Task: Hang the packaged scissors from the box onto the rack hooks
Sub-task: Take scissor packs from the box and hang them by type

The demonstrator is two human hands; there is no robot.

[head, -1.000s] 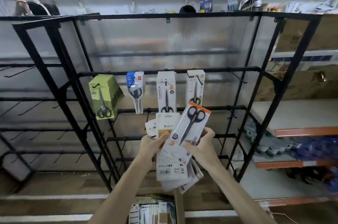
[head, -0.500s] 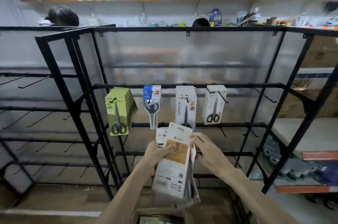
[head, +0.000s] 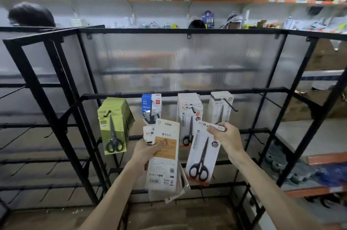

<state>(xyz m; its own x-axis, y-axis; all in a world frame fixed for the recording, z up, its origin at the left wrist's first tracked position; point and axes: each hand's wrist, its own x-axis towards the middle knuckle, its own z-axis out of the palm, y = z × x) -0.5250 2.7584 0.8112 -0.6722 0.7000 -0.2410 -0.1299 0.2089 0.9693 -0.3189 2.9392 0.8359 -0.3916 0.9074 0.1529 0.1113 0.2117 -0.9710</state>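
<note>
My left hand point(head: 150, 151) grips a stack of white scissor packs point(head: 163, 165), backs facing me, in front of the black rack point(head: 187, 92). My right hand point(head: 226, 135) pinches the top edge of a single white pack with black scissors point(head: 201, 156), which hangs tilted below it. On the rack's upper bar hang green scissor packs point(head: 112, 126), a blue-and-white pack point(head: 151, 106), white "SCISSORS" packs point(head: 189, 115) and another white bundle point(head: 220, 108). A bare hook tip point(head: 231, 105) juts out just above my right hand. The box is out of view.
Bare hooks point(head: 268, 99) stick out along the rack's right side and on lower bars. A second black rack point(head: 37, 86) with several bare hooks stands at the left. Shelves with goods point(head: 309, 177) sit at the right, and people's heads point(head: 31, 16) show behind the rack.
My right hand has pulled one pack off the stack and lifted it right, front facing me, toward the upper hooks. The view has tilted up, losing the box.
</note>
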